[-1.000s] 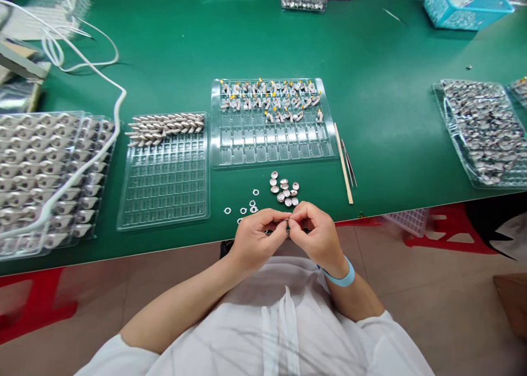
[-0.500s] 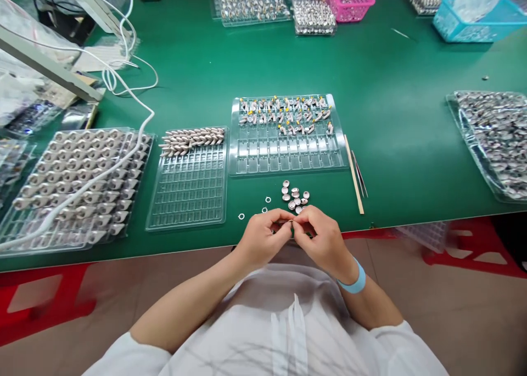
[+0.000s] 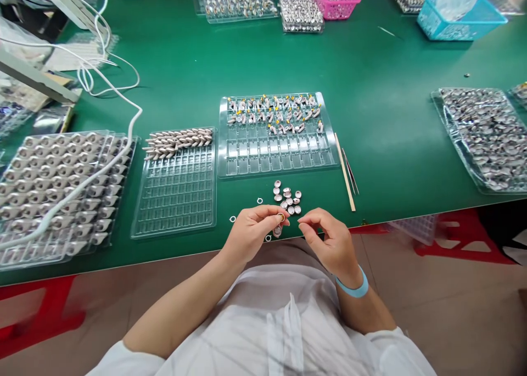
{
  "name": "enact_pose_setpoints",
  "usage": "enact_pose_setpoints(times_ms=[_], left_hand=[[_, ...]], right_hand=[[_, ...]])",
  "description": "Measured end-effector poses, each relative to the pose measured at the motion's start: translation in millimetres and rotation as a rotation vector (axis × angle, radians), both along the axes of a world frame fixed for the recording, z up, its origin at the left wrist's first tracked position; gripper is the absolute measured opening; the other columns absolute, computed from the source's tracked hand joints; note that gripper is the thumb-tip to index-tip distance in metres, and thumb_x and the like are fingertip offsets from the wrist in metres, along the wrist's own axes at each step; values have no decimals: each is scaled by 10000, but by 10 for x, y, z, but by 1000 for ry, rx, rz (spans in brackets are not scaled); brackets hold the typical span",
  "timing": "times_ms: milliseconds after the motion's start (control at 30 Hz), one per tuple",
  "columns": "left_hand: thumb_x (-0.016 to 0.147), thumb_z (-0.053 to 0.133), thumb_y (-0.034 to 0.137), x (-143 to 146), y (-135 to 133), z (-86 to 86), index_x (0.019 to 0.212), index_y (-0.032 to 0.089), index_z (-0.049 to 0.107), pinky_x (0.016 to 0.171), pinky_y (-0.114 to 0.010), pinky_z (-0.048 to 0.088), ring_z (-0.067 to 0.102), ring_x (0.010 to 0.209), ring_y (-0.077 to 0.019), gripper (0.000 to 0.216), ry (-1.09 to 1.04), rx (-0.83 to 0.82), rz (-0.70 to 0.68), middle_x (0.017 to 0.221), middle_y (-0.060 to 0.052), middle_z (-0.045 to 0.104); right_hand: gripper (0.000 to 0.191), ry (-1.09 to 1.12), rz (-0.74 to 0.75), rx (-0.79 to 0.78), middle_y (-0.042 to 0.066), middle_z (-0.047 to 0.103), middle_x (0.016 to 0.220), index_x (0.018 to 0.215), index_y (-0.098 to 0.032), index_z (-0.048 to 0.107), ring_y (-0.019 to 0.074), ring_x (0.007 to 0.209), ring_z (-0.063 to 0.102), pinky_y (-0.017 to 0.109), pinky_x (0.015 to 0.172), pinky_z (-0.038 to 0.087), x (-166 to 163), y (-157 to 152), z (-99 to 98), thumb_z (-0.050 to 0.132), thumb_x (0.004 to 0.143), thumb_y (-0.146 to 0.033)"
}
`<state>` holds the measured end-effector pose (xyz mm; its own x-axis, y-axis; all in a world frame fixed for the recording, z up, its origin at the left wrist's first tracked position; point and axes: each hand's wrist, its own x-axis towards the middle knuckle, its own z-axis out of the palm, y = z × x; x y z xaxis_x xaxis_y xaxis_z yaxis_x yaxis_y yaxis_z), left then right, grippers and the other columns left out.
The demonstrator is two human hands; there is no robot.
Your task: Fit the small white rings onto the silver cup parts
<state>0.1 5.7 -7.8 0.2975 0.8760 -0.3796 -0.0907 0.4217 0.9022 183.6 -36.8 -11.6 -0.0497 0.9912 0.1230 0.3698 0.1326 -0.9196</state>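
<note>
My left hand [image 3: 256,229] pinches a small round part with a gold-coloured rim [image 3: 281,217] between thumb and forefinger. Just under those fingertips shows a silvery metal piece [image 3: 277,231]; I cannot tell whether it is held too. To the right, apart from it, my right hand [image 3: 327,239] is closed with thumb and forefinger tips close together. Whether anything small is between them I cannot make out. Right beyond the hands lies a loose group of round metal caps [image 3: 287,197]. Several small ring washers [image 3: 259,200] are scattered by my left hand.
Ahead is a clear plastic tray [image 3: 280,162] partly filled with metal parts. A wooden stick [image 3: 345,173] and tweezers [image 3: 349,172] lie right of it. More trays [image 3: 175,211] stand left, under a white cable [image 3: 135,112]. Pink [image 3: 337,3] and blue baskets [image 3: 461,27] stand far back.
My hands were together at the fingertips; now they are apart, the right one drawn to the right. The gold-rimmed part shows in my left fingers. The view has shifted slightly.
</note>
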Motion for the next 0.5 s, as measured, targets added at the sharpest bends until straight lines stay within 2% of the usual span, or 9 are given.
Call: enact_pose_setpoints(times_ms=[333, 400, 500], left_hand=[[790, 662, 215, 58, -36, -33, 829, 161, 756, 652, -238, 479, 619, 690, -139, 115, -41, -26, 56, 752, -45, 726], [798, 674, 228, 80, -51, -19, 868, 173, 760, 704, -241, 493, 646, 754, -150, 123, -48, -26, 84, 784, -42, 737], [801, 690, 247, 114, -76, 3, 903, 181, 762, 756, -244, 507, 670, 838, -168, 141, -47, -34, 106, 832, -45, 750]], right_hand=[[49, 5, 45, 33, 10, 621, 806, 909, -227, 599, 129, 660, 549, 271, 574, 444, -82, -79, -6, 572, 886, -194], [136, -14, 33, 85, 14, 618, 838, 968, -236, 567, 129, 655, 555, 269, 562, 459, -133, -99, -33, 638, 853, -224], [336, -103, -31, 288, 35, 615, 898, 1051, -259, 503, 170, 765, 599, 300, 622, 516, -217, -109, -109, 717, 794, -225]])
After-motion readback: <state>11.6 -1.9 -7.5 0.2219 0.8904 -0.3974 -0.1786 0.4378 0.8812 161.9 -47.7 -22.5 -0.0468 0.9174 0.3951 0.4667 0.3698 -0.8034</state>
